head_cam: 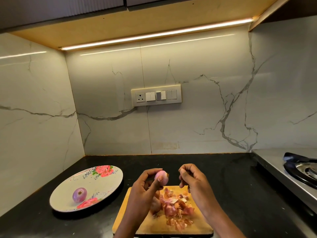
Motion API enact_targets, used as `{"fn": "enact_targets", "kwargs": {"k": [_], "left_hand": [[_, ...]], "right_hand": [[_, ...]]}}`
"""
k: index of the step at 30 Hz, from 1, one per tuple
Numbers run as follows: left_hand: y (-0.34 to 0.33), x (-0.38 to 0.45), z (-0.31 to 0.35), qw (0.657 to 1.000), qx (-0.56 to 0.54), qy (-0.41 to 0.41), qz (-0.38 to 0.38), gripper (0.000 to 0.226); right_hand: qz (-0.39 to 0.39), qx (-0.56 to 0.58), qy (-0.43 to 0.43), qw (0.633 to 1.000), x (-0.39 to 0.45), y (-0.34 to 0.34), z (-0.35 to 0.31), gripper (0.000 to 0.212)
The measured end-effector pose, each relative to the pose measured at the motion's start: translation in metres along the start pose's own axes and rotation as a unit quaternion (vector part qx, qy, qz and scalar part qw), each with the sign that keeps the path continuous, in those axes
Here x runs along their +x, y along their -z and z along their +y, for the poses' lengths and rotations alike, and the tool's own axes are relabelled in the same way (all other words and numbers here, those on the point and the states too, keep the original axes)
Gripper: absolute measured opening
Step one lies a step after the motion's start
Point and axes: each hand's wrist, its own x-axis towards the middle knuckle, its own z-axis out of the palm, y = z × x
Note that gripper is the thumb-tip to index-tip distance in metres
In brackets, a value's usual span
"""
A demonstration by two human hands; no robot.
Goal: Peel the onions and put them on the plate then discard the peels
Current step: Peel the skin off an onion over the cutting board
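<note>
One peeled onion (79, 194) on the floral plate (103, 182), near its front.

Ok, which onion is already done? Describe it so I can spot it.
Start at the black counter and find the flowered plate left of the cutting board. The peeled onion lies alone on the plate, purple and smooth; the other onion is in the left hand.

Purple onion (79, 194) on rose-patterned white plate (103, 184), pinkish peels (176, 208), tan board (204, 225), black counter (223, 169)
</note>
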Motion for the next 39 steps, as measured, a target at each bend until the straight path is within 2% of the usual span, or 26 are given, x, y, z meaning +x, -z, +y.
{"fn": "enact_targets", "kwargs": {"k": [3, 4, 7, 9, 14, 20, 23, 26, 28, 31, 34, 36, 39], "left_hand": [[0.0, 0.001, -0.003, 1.0, -0.006, 0.005, 0.017, 0.038], [0.0, 0.001, -0.004, 1.0, -0.006, 0.007, 0.022, 0.037], [0.0, 0.003, -0.007, 0.999, -0.002, 0.015, 0.029, 0.032], [0.0, 0.003, -0.008, 0.999, 0.004, 0.014, 0.031, 0.029], [-0.002, 0.001, -0.006, 1.0, 0.009, 0.011, 0.014, 0.029], [-0.002, -0.001, -0.004, 1.0, 0.01, 0.001, -0.006, 0.031], [-0.002, -0.002, -0.003, 1.0, 0.006, 0.004, -0.024, 0.032], [-0.002, -0.002, -0.001, 0.999, -0.014, 0.01, -0.031, 0.034], [0.0, -0.001, -0.001, 0.999, -0.037, 0.015, -0.02, 0.034], [0.001, 0.0, -0.001, 0.998, -0.051, 0.021, -0.004, 0.036], [0.001, 0.0, -0.002, 0.998, -0.053, 0.018, -0.004, 0.037], [0.0, -0.001, -0.003, 0.999, -0.052, 0.014, 0.0, 0.036], [0.0, -0.001, -0.003, 0.999, -0.046, 0.008, 0.003, 0.033]], "right_hand": [[-0.018, -0.039, 0.0, 0.999, -0.002, -0.001, 0.001, 0.029], [-0.027, -0.065, 0.008, 0.997, -0.003, -0.003, 0.001, 0.029], [-0.038, -0.115, 0.037, 0.992, -0.005, -0.007, 0.001, 0.009], [-0.043, -0.125, 0.052, 0.99, -0.005, -0.007, 0.002, 0.018], [-0.01, -0.119, 0.079, 0.99, -0.004, -0.007, 0.005, 0.006], [-0.008, -0.172, 0.079, 0.982, -0.006, -0.012, 0.008, 0.008], [-0.028, -0.155, 0.056, 0.986, -0.005, -0.014, 0.009, 0.016], [-0.033, -0.068, -0.01, 0.997, -0.003, -0.014, 0.005, 0.023], [-0.01, -0.024, -0.023, 0.999, -0.002, -0.01, 0.005, 0.024], [-0.009, -0.045, 0.029, 0.999, -0.001, -0.006, 0.007, 0.028], [-0.033, -0.125, 0.079, 0.988, -0.003, -0.008, 0.008, 0.008], [-0.038, -0.148, 0.104, 0.983, -0.004, -0.01, 0.009, 0.018], [-0.028, -0.138, 0.13, 0.982, -0.006, -0.011, 0.006, 0.014]]}}
